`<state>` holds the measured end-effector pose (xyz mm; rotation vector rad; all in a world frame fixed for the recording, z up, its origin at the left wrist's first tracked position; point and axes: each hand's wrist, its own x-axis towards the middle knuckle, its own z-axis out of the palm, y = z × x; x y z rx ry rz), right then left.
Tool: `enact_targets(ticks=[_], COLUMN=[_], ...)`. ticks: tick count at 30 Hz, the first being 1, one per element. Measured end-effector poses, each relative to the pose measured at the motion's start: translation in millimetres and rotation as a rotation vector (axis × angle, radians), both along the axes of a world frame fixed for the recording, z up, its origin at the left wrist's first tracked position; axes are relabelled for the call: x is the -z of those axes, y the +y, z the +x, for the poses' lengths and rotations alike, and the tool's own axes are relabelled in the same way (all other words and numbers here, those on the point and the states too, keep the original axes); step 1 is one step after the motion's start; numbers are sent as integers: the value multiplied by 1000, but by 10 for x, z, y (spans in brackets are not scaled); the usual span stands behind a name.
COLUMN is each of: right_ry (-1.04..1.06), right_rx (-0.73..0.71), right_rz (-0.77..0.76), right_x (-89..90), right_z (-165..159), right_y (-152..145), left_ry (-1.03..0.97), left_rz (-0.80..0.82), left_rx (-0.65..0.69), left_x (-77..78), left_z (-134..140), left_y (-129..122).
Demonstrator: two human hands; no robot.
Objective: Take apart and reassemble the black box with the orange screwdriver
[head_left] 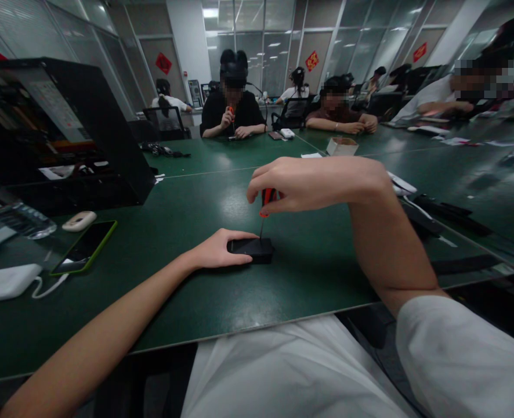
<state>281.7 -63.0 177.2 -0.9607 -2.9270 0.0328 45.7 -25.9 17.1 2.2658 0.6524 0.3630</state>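
Note:
A small black rectangular box (262, 249) lies flat on the green table (309, 278). My left hand (222, 247) grips it from the left, thumb along the near side and fingers along the far side. Above the box, my right hand (278, 186) is wrapped round the red and black handle of a screwdriver (265, 200). The screwdriver stands nearly upright, and its thin shaft runs down to the top of the box near the right end. Whether a screw sits under the tip is too small to tell.
To the left are a phone (87, 248) in a green case, a white power bank (8, 283) with a cable, a plastic bottle (26, 217) and an open computer case (104, 133). Across the table sits a person (233, 104) holding a screwdriver. A small cardboard box (341, 146) stands farther back.

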Motion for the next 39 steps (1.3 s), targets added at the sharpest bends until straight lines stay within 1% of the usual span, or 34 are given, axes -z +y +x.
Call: enact_targets(ticks=[3, 8, 14, 20, 26, 29, 33, 36, 39], right_ry=[1, 101, 78, 69, 40, 38, 30, 29, 36], right_rx=[4, -125, -214, -211, -182, -183, -195, -212, -222], right_rz=[-24, 37, 7, -26, -45, -38, -10, 14, 21], right_x=[-18, -65, -48, -25, -14, -13, -9, 1, 16], right_z=[5, -24, -102, -132, -165, -176, -185, -201, -215], right_y=[0, -67, -105, -80, -76, -79, -87, -88, -79], left_ry=[4, 19, -14, 9, -18, -129, -338, -394, -409], left_rz=[-5, -15, -40, -45, -42, -19, 76, 136, 167], left_rx=[-11, 21, 19, 5, 17, 21, 55, 76, 72], left_x=[-5, -28, -23, -19, 11, 15, -43, -91, -97], left_z=[-5, -2, -2, -1, -4, 11, 45, 59, 60], left_y=[-3, -12, -15, -18, -12, -25, -63, -87, -97])
